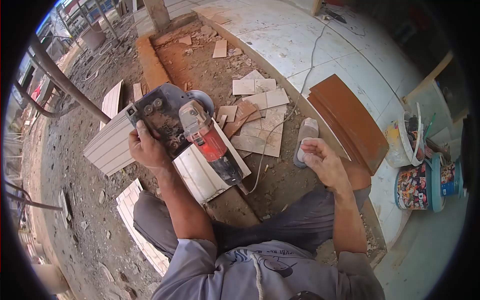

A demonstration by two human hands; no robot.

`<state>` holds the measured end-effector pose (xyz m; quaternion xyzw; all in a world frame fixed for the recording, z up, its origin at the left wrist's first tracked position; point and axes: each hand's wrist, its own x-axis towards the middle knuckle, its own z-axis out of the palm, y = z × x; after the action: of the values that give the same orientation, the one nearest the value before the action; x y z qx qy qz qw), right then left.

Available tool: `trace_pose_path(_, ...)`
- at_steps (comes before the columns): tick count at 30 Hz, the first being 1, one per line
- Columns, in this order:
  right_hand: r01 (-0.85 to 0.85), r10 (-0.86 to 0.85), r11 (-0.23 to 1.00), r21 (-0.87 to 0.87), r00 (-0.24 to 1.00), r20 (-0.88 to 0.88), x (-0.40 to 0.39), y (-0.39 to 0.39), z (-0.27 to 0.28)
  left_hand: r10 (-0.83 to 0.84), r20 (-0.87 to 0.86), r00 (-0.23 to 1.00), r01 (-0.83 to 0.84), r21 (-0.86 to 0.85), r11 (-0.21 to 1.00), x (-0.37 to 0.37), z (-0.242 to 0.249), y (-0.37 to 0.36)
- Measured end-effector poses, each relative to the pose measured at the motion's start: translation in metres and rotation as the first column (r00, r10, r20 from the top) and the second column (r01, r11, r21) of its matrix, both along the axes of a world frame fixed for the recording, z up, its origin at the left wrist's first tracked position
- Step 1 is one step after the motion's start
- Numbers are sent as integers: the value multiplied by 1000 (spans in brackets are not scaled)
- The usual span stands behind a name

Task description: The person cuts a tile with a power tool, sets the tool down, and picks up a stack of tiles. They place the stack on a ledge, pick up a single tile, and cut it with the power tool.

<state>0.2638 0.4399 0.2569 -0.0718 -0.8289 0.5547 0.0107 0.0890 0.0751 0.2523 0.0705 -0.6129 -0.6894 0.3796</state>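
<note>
My left hand [147,145] grips the edge of a dusty black base plate [167,117], thumb on top. Joined to or resting against that plate is a red and black angle grinder [212,147], with its round disc [201,101] at the far end. Under them lie striped white tiles [107,145] and another striped tile [200,172]. My right hand [324,162] is raised over my right foot, its fingers loosely curled, with nothing visible in them. A grey shoe [306,137] shows just beyond those fingers.
Broken tiles [265,132] lie on the dirt ahead. A stack of brown tiles [345,122] leans on the white tiled ledge [280,30] at right. The grinder's grey cord [295,107] runs up across that ledge. Paint buckets [414,187] stand far right. Metal poles [67,82] rise at left.
</note>
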Motion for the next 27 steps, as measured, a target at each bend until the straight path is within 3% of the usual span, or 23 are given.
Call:
trace_pose_path(1,-157,160,987,-30,983,94,-8,-29,-12,0,19,1000,-1,37,999,3,0,2)
trace_pose_path(3,-354,343,932,78,930,129,-27,-72,-50,-53,-2,999,52,152,987,7,6,7)
trace_pose_path(5,-416,450,882,-220,882,139,-46,-102,-91,-72,19,997,67,214,975,8,5,5)
trace_pose_path(6,-417,453,880,-226,880,141,-50,-111,-86,-82,28,996,72,246,967,7,2,3)
trace_pose_path(8,-433,579,674,-599,812,65,-65,-118,-75,-87,44,995,72,277,958,2,-5,0)
trace_pose_path(9,-429,582,671,-605,810,71,-69,-119,-73,-73,23,997,63,285,956,0,-9,-2)
trace_pose_path(11,-422,671,529,-736,739,59,-80,-122,-70,-49,-6,999,48,296,954,-3,-12,-5)
trace_pose_path(12,-318,665,443,-838,743,70,-81,-128,-69,-83,30,996,69,332,941,-2,-13,-4)
trace_pose_path(13,-321,673,439,-839,737,69,-83,-131,-70,-120,62,991,89,367,926,-1,-13,-4)
trace_pose_path(15,-241,738,231,-943,675,9,-89,-134,-74,-115,86,990,77,360,930,-2,-11,-2)
trace_pose_path(17,-242,738,220,-945,675,-1,-87,-142,-73,-190,86,978,154,321,935,-2,-13,-2)
trace_pose_path(19,-221,627,281,-934,779,4,-82,-148,-63,-179,87,980,145,304,942,-4,-12,1)
trace_pose_path(21,-189,633,282,-941,774,34,-79,-147,-65,-217,144,965,169,288,943,-5,-12,3)
trace_pose_path(27,-143,570,281,-949,820,45,-72,-153,-54,-165,183,969,133,175,976,-14,-10,11)
